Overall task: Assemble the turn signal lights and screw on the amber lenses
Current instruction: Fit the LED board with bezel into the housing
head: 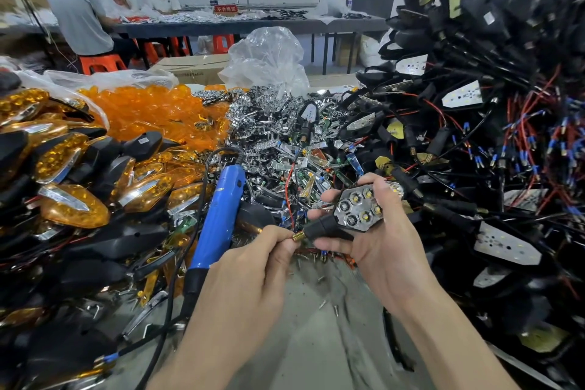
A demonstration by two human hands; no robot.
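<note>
— Cluttered workshop bench [316, 342], other workers behind. What's each grip doing?

— My right hand [376, 231] is closed around the turn signal light [356, 210], reflector up for the lens. My left hand [253, 266] pinches its brass stud [298, 235], steadying it.

— Amber lenses [152, 111]?

— Heaped far left; blue screwdriver [218, 215] lies near. Wires hide the housing's back.

Both forearms reach forward, left hand [253, 258] pinching (thumb against fingers), right hand [376, 231] cupped, gripping.
</note>
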